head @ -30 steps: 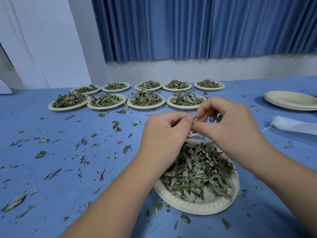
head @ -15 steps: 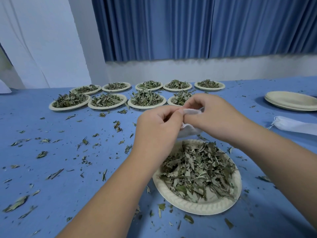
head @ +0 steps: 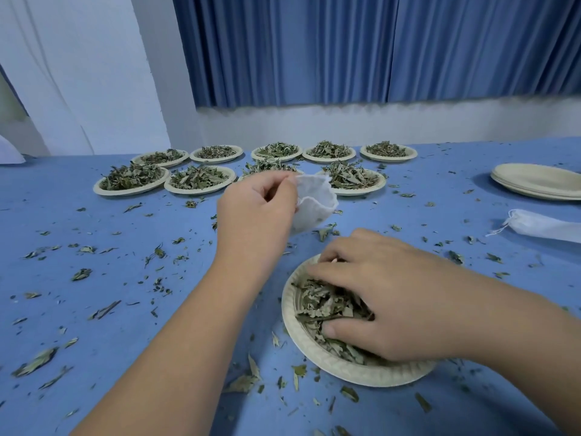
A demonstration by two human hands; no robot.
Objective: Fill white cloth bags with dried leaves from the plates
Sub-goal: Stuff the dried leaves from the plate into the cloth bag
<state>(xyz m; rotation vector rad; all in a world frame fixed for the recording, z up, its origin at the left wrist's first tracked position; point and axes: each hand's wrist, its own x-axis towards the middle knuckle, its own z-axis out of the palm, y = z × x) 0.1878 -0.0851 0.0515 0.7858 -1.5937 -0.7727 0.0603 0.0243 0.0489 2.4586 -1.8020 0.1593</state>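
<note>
the grip of the left hand [head: 254, 212] alone pinches the small white cloth bag [head: 314, 202] open above the blue counter [head: 125, 262], the right hand [head: 383, 297] having dropped to clutch dried green leaves [head: 323, 303] on the near beige paper plate [head: 330, 366], ready to fill.

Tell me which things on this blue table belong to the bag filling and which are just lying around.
In use: small white cloth bag pinched by left hand; near beige paper plate of dried green leaves, right hand gripping them; filled beige plates behind, queued.
Lying about: stack of empty beige plates; spare white drawstring bag; scattered leaf bits.
</note>
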